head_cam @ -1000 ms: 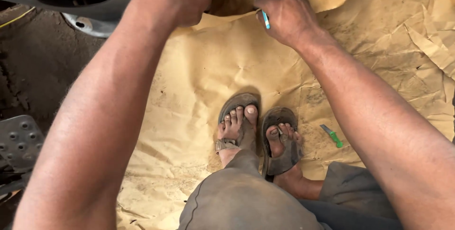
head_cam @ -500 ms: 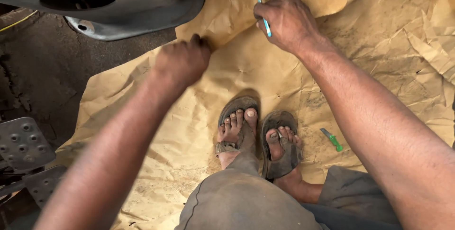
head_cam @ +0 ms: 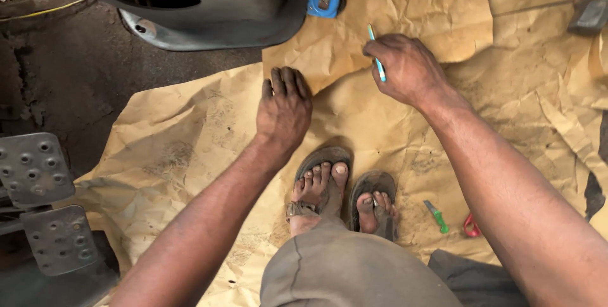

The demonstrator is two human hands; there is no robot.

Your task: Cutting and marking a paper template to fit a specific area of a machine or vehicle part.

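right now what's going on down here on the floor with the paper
A person crouches in sandals on crumpled tan kraft paper spread over the floor. The left hand lies flat, palm down, on the paper. The right hand has its grip on a thin light-blue pen-like tool, tip near the paper. A blue tape measure sits by a dark grey moulded panel. A small green-handled tool lies beside the right foot.

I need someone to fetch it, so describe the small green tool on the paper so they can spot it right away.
Start at the crumpled brown paper, then the sandalled feet. Just off the sandal on the right hand's side lies the green tool, slim with a grey tip; the red object beside it is rounder.
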